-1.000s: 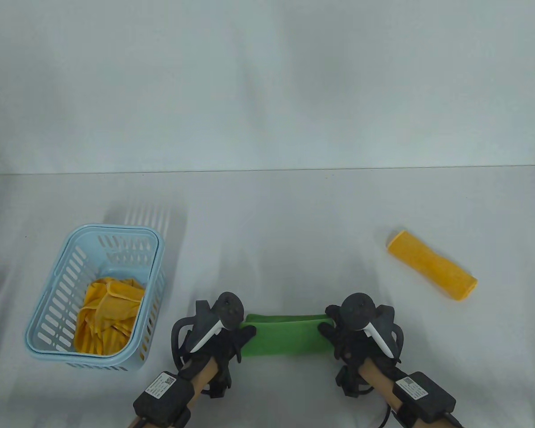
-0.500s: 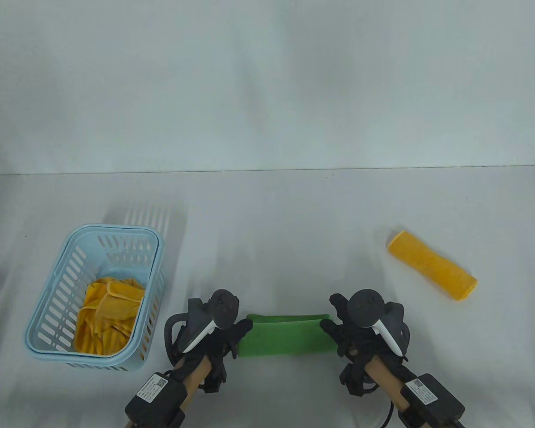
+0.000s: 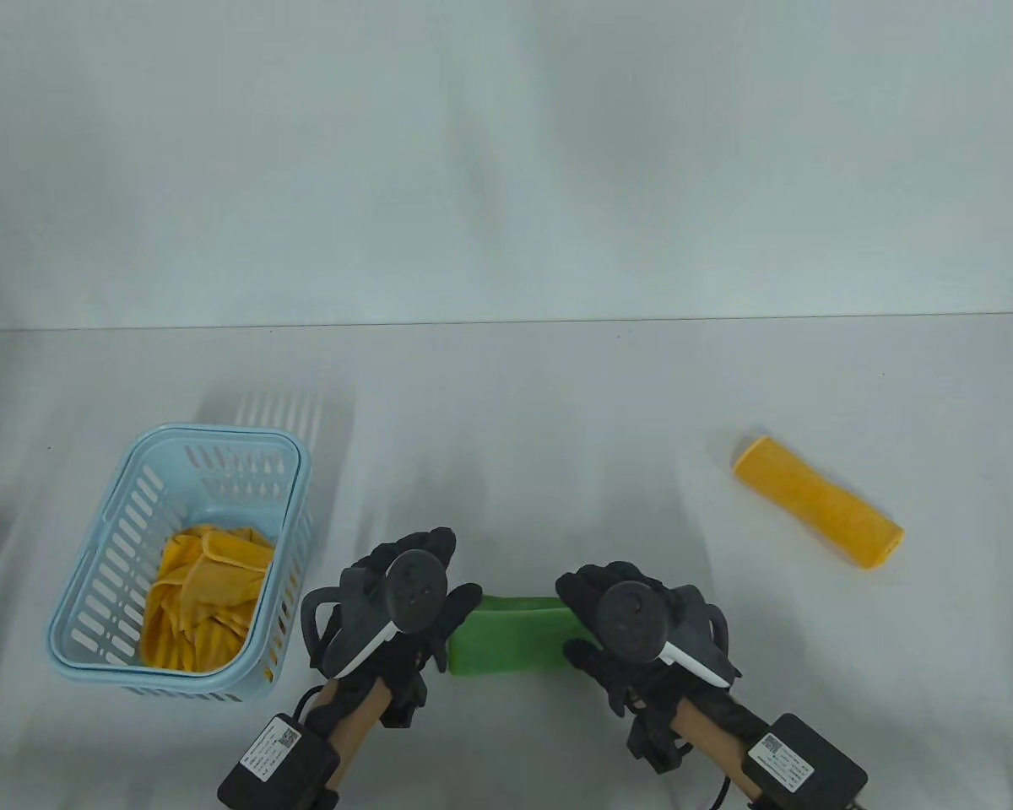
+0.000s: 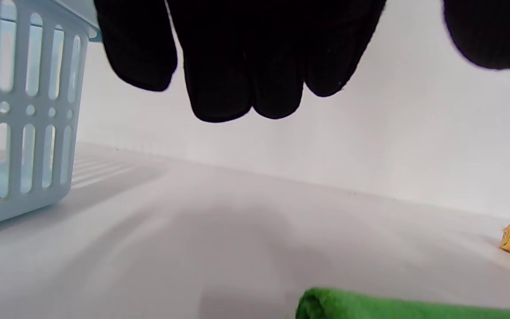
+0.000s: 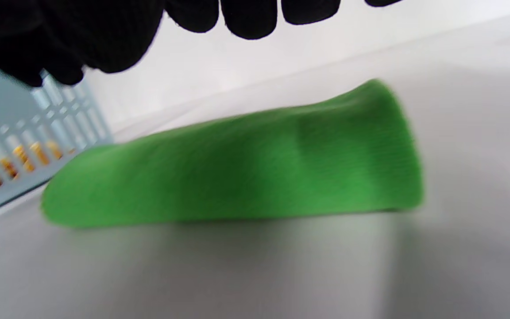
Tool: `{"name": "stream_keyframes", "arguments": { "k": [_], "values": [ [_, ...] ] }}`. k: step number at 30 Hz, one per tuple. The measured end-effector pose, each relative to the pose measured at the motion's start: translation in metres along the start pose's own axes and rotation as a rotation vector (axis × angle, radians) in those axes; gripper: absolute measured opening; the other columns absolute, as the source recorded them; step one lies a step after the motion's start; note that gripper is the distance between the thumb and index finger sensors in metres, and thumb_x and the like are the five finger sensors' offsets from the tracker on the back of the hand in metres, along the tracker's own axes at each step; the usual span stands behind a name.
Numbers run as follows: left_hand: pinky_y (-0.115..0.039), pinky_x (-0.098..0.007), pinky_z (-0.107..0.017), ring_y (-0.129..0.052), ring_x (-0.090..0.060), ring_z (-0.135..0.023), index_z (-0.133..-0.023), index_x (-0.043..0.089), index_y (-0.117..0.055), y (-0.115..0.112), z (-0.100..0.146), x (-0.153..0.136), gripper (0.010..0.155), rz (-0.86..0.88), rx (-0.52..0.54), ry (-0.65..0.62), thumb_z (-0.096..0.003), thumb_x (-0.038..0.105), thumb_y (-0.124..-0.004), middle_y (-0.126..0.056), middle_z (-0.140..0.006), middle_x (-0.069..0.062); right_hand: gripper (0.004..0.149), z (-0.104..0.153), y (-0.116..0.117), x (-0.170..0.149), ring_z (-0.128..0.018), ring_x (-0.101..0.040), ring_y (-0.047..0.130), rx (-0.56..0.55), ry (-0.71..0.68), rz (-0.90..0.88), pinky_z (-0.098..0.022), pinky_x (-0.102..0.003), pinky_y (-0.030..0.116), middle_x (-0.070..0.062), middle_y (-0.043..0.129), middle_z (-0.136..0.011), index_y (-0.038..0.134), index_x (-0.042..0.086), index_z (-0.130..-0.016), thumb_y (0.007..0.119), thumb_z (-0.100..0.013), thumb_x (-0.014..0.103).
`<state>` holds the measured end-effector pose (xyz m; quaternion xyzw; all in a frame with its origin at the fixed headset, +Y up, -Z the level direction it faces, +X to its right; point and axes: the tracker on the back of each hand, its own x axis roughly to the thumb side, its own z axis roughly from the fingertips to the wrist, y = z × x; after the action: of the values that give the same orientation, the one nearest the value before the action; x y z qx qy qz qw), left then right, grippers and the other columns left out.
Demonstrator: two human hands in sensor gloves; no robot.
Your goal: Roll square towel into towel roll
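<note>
Green towel (image 3: 511,634), folded into a short flat bundle, lies on the white table (image 3: 506,405) between both gloved hands. Left hand (image 3: 405,595) hovers at its left end, fingers relaxed, holding nothing. Right hand (image 3: 620,620) is over its right end, fingers loosely spread; contact cannot be determined.

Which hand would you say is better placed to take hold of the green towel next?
Right, probably. The right hand hovers over the green towel with open fingers; the left hand sits off its left end.
</note>
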<state>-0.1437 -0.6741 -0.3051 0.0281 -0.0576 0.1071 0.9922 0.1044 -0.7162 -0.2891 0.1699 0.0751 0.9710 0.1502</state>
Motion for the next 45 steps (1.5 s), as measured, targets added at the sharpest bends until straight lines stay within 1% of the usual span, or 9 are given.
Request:
{"name": "stream_keyframes", "arguments": {
  "k": [5,10,20,25,29,35,40,42,45],
  "values": [
    [-0.069,-0.056,-0.07,-0.086,-0.031,-0.092,-0.102,0.031,-0.067,0.004,0.003,-0.002,0.078,0.016,0.008,-0.005,-0.0325,0.065,-0.073,-0.078,-0.104,0.001,0.084,-0.019,0.025,0.026,-0.108,-0.031,0.038,0.155,0.0,0.168,-0.075,-0.061,0.041,0.007,0.039,-0.111,0.037,0.035,-0.1,0.075,-0.029,0.06],
    [-0.069,-0.056,-0.07,-0.086,-0.031,-0.092,-0.102,0.031,-0.067,0.008,0.004,-0.003,0.077,0.027,0.018,-0.011,-0.0326,0.065,-0.074,-0.078,-0.104,0.001,0.091,-0.035,0.048,0.033,-0.109,-0.031,0.03,0.263,0.069,0.324,-0.076,-0.062,0.036,0.007,0.029,-0.113,0.03,0.033,-0.1,0.073,-0.027,0.064],
    [-0.068,-0.056,-0.069,-0.087,-0.032,-0.091,-0.102,0.03,-0.067,0.011,0.004,-0.005,0.077,0.042,0.028,-0.016,-0.033,0.065,-0.073,-0.079,-0.104,0.0,0.085,-0.055,0.056,0.045,-0.103,-0.033,0.048,0.286,0.179,0.392,-0.074,-0.06,0.044,0.0,0.047,-0.108,0.042,0.026,-0.1,0.077,-0.029,0.058],
    [-0.069,-0.056,-0.069,-0.087,-0.032,-0.091,-0.102,0.03,-0.067,0.011,0.003,-0.005,0.077,0.044,0.018,-0.018,-0.0332,0.064,-0.074,-0.079,-0.103,0.0,0.084,-0.066,0.051,0.045,-0.094,-0.031,0.056,0.322,0.218,0.348,-0.073,-0.057,0.048,0.001,0.054,-0.099,0.046,0.027,-0.095,0.084,-0.026,0.055],
    [-0.069,-0.056,-0.069,-0.087,-0.032,-0.091,-0.102,0.03,-0.068,0.011,0.002,-0.005,0.077,0.045,0.014,-0.017,-0.0333,0.064,-0.074,-0.079,-0.103,0.0,0.077,-0.077,0.049,0.038,-0.088,-0.029,0.06,0.392,0.259,0.237,-0.072,-0.056,0.049,0.003,0.058,-0.093,0.055,0.03,-0.09,0.089,-0.024,0.051],
    [-0.069,-0.056,-0.069,-0.087,-0.032,-0.091,-0.102,0.03,-0.067,0.012,0.003,-0.006,0.077,0.046,0.012,-0.012,-0.0333,0.064,-0.074,-0.079,-0.103,0.0,0.069,-0.078,0.048,0.034,-0.083,-0.028,0.064,0.365,0.249,0.177,-0.071,-0.056,0.052,0.002,0.065,-0.087,0.064,0.029,-0.084,0.091,-0.024,0.049],
    [-0.068,-0.057,-0.07,-0.085,-0.032,-0.092,-0.102,0.03,-0.066,0.013,0.003,-0.006,0.079,0.031,0.016,-0.019,-0.0325,0.066,-0.074,-0.077,-0.104,0.0,0.067,-0.069,0.034,0.029,-0.082,-0.028,0.067,0.326,0.248,0.09,-0.069,-0.056,0.054,0.003,0.067,-0.086,0.066,0.029,-0.083,0.091,-0.024,0.05],
    [-0.067,-0.057,-0.07,-0.084,-0.032,-0.093,-0.103,0.03,-0.065,0.014,0.003,-0.005,0.08,0.019,0.032,-0.024,-0.0323,0.066,-0.073,-0.076,-0.105,0.0,0.067,-0.063,0.017,0.026,-0.082,-0.028,0.067,0.284,0.26,0.052,-0.069,-0.056,0.054,0.003,0.068,-0.086,0.066,0.029,-0.082,0.092,-0.024,0.049],
    [-0.067,-0.057,-0.07,-0.083,-0.032,-0.094,-0.103,0.031,-0.064,0.015,0.003,-0.005,0.08,0.012,0.045,-0.029,-0.0323,0.066,-0.073,-0.075,-0.106,0.001,0.067,-0.048,-0.023,0.009,-0.081,-0.029,0.068,0.198,0.319,-0.054,-0.069,-0.056,0.054,0.002,0.068,-0.085,0.067,0.028,-0.082,0.093,-0.024,0.048]
  ]
}}
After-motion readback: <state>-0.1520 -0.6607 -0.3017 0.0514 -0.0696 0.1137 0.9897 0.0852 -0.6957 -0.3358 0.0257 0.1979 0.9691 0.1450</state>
